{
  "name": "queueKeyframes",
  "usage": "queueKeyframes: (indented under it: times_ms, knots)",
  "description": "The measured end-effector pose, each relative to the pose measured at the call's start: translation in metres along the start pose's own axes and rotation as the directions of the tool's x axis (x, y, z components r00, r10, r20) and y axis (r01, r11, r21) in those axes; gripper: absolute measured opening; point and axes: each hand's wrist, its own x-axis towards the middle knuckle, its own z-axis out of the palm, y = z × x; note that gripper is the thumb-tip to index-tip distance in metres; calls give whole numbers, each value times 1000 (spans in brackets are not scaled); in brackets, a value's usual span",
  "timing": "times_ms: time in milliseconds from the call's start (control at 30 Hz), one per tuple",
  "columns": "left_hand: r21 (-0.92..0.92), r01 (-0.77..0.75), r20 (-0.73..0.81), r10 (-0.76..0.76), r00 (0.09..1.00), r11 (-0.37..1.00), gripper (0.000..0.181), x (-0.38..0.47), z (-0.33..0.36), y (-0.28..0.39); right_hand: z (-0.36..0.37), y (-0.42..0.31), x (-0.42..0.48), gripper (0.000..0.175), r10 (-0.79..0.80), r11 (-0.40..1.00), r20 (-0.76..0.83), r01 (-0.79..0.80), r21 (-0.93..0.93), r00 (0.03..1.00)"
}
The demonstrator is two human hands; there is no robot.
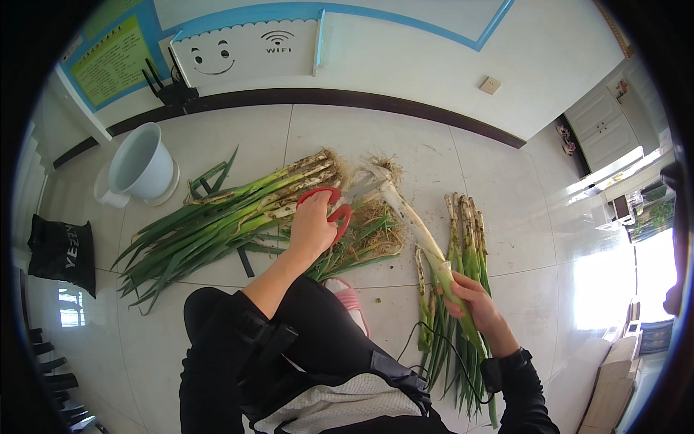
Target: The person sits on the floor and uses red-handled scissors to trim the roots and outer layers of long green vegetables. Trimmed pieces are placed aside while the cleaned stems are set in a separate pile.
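Note:
My left hand (pixel 313 223) grips red-handled scissors (pixel 340 211), whose parted blades meet the root end of a large green onion (pixel 413 219). My right hand (pixel 470 297) holds that onion around its green upper stem, with the white shaft slanting up and left to the roots. Under my left forearm and to its left, a bundle of green onions (pixel 227 217) lies on the floor, roots to the upper right. Below the scissors is a pile of cut roots and leaf scraps (pixel 374 233). Another group of green onions (pixel 469 255) lies beneath and beside my right hand.
Pale flowerpots (pixel 142 163) and a black bag (pixel 62 252) stand at the left. A black router (pixel 176 93) is by the wall at the upper left. A pink slipper (pixel 349 301) is on my foot, and a black cable (pixel 452 347) hangs near my right wrist.

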Motion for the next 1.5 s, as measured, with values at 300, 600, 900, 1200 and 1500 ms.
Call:
queueKeyframes:
  times_ms: [300, 600, 900, 1200, 1500]
  knots:
    - [180, -123, -146, 150, 978, 976, 34, -4, -3, 4, 2, 2, -1, 38, -12, 999, -50, 15, 50, 999]
    - [136, -123, -76, 135, 988, 983, 37, -4, -2, 1, 6, 3, -2, 46, 12, 996, -17, -13, -90, 1000]
    - [177, 98, 122, -121, 985, 979, 33, 7, -4, -13, 1, 8, 0, 47, -62, 967, -161, 19, -254, 985]
    - [276, -93, 61, 79, 995, 957, 37, 2, 19, -21, -2, 19, 0, 50, -153, 888, -214, 39, -458, 965]
    - [386, -79, 160, 18, 987, 919, 20, 7, 11, -13, 9, 17, 2, 46, -332, 652, -160, 104, -751, 930]
